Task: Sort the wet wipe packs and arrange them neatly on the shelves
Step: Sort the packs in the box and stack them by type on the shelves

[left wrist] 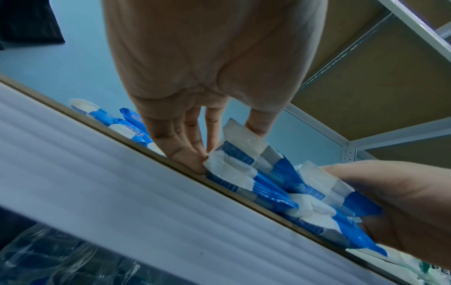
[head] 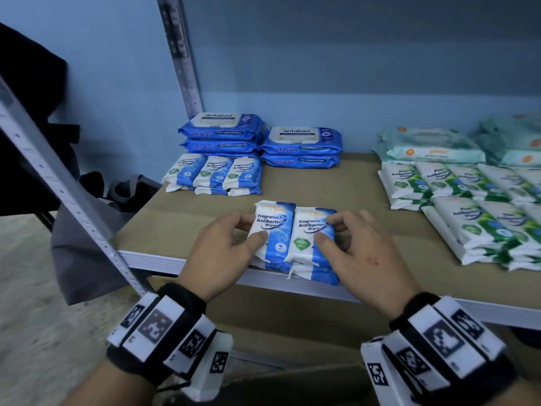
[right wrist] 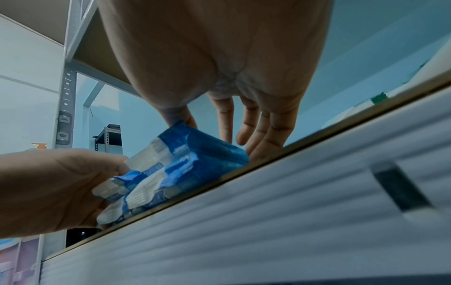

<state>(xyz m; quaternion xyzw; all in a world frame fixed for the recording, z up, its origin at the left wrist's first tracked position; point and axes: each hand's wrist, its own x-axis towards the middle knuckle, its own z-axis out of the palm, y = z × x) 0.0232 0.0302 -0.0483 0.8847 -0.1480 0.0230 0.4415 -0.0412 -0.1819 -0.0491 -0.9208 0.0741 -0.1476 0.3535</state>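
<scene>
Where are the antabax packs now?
In the head view, the antabax packs sit in two stacks at the shelf's back left, behind the small blue packs.

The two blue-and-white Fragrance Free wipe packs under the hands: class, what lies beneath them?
Beneath the two top blue-and-white Fragrance Free wipe packs lie more packs of the same kind, resting on the brown shelf board. How many lie below is hidden.

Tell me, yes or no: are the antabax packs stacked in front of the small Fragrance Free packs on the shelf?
No. The antabax packs sit at the back by the wall, behind the small Fragrance Free packs.
</scene>
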